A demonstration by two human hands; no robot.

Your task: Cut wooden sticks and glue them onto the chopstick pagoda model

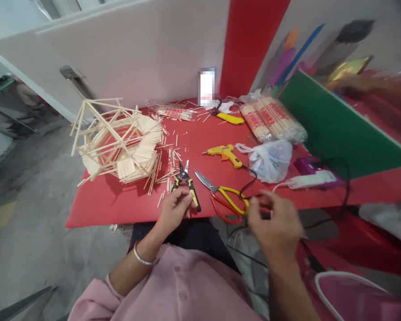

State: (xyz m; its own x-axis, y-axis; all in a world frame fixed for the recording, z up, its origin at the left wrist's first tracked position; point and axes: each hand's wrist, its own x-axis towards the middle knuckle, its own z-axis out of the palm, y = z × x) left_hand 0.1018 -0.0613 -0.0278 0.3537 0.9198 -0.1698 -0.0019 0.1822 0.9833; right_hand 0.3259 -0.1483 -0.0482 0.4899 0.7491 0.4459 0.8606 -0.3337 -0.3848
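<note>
My left hand [177, 206] is in a pinch at the table's front edge, over the lower handles of the yellow-and-black pliers [184, 180]; what its fingertips hold, if anything, is too small to make out. Motion blurs my right hand [276, 219], raised at the edge beside the red-and-yellow handled scissors [224, 194]. Its fingers are bent near a black cable, and their grip is unclear. Behind the scissors lies a yellow glue gun [225, 154]. On the left stands an openwork structure of pale wooden sticks [120, 142], with loose sticks [153, 171] beside it.
Bundles of wrapped sticks [274, 118] lie at the back right, behind a white plastic bag [270, 160]. A white power strip [312, 179] and cables occupy the right side near a green board [341, 129]. Yellow-handled cutters [230, 118] and a lit phone [207, 87] are at the back.
</note>
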